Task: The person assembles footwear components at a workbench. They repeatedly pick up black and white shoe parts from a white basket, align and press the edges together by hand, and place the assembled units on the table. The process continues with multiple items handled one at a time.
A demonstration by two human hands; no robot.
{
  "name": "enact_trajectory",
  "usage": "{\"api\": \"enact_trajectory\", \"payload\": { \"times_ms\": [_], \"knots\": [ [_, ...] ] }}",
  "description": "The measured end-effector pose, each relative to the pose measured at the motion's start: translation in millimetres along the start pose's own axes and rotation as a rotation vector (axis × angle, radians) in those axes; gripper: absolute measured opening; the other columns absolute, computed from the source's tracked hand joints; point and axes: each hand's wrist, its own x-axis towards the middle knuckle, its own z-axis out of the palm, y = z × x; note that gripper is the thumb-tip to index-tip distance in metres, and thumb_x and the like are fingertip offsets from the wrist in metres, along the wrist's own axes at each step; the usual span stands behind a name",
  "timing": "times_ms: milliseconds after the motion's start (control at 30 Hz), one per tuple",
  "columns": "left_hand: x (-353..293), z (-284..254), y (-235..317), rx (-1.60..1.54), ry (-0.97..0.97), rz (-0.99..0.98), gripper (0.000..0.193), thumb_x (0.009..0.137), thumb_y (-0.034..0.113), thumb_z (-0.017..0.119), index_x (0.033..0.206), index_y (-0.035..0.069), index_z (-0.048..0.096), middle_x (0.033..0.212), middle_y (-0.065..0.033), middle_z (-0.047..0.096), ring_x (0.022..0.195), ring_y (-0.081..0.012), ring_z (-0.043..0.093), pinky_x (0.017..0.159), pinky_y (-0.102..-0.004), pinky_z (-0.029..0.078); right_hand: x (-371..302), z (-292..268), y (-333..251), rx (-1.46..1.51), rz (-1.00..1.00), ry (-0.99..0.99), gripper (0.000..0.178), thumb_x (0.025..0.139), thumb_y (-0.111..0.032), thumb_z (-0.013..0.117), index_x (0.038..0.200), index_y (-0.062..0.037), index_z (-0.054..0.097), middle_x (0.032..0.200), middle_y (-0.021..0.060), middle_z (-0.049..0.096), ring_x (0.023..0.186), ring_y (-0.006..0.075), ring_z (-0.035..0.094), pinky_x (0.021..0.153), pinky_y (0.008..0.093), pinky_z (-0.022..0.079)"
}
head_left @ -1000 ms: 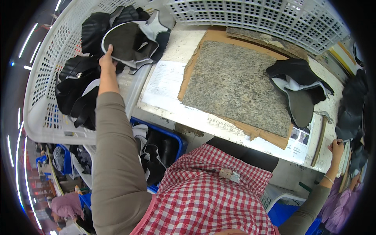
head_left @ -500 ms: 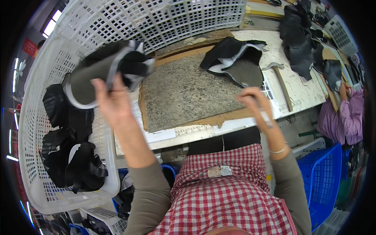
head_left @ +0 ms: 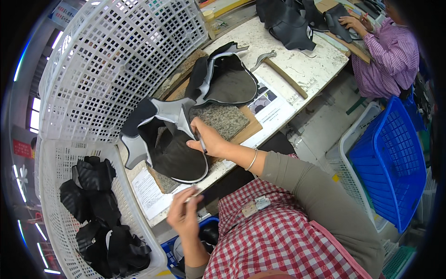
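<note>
A boot upper [head_left: 179, 156], with black and grey panels, a dark lining and pale edging, lies opened out on the stone-topped board [head_left: 223, 122]. My right hand [head_left: 210, 139] is at its right edge, thumb against the lining. A slim pen-like tool [head_left: 201, 143], dark and silver, is gripped in that hand. My left hand [head_left: 185, 216] is off the upper, just below the table's front edge. Its fingers look bent but are smeared by motion. Behind, a second upper [head_left: 230, 79] rests on the board's far part, partly overlapped by the first.
A hammer [head_left: 281, 72] lies on the white table [head_left: 320, 76], beside a printed sheet [head_left: 272, 109]. A white basket [head_left: 137, 209] at left holds several black pieces; another white basket [head_left: 125, 60] stands behind. Blue crates [head_left: 388, 162] stand at right. A co-worker [head_left: 392, 60] handles black pieces.
The upper that my left hand held over the left basket now lies on the board, and that hand has let go and drawn back. My right hand has moved onto it. The view has turned.
</note>
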Motion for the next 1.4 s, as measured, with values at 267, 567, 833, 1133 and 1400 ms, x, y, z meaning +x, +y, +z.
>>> {"api": "enact_trajectory", "payload": {
  "times_ms": [267,567,833,1133,1400],
  "knots": [
    [60,31,-81,0.671,-0.032,0.084,0.086,0.077,0.01,0.083,0.153,0.008,0.043,0.162,-0.0212,0.031,0.15,-0.0433,0.027,0.121,-0.0518,0.026,-5,1,4,-0.093,-0.472,-0.026,0.032,0.082,-0.005,0.076,0.103,-0.0059,0.051,0.092,0.0133,0.059,0.084,0.0353,0.062,0.073,0.0405,0.05],
    [158,23,-128,0.855,0.025,0.212,0.038,0.084,0.024,0.078,0.121,0.018,0.07,0.124,-0.0085,0.059,0.119,-0.0322,0.055,0.097,-0.0439,0.049,43,-55,3,-0.14,-0.376,0.284,0.021,0.102,-0.025,0.065,0.106,-0.0042,0.065,0.087,0.0041,0.06,0.078,0.0174,0.057,0.072,0.0322,0.047],
    [189,42,-153,0.783,0.295,0.223,0.03,0.079,0.029,0.082,0.107,0.018,0.076,0.107,-0.0034,0.061,0.105,-0.0279,0.059,0.087,-0.0428,0.051,15,-47,16,0.156,0.087,-0.145,0.021,0.102,-0.023,0.065,0.102,-0.0022,0.066,0.071,-0.0056,0.052,0.064,0.0026,0.041,0.057,0.0217,0.034],
    [189,41,-145,0.765,0.276,0.158,0.032,0.077,0.029,0.084,0.106,0.018,0.076,0.105,-0.0041,0.06,0.105,-0.0275,0.059,0.086,-0.0425,0.05,24,-27,19,-0.124,0.103,-0.138,0.027,0.09,-0.017,0.077,0.084,-0.0047,0.054,0.071,-0.003,0.055,0.066,0.0038,0.046,0.058,0.0243,0.04],
    [186,42,-149,0.791,0.285,0.175,0.031,0.079,0.03,0.083,0.107,0.019,0.076,0.106,-0.0043,0.06,0.104,-0.0273,0.059,0.084,-0.042,0.051,25,-20,38,-0.366,0.028,0.007,0.034,0.086,-0.031,0.076,0.077,-0.0062,0.055,0.061,0.0052,0.059,0.053,0.0156,0.052,0.054,0.0324,0.045]
  ]
}}
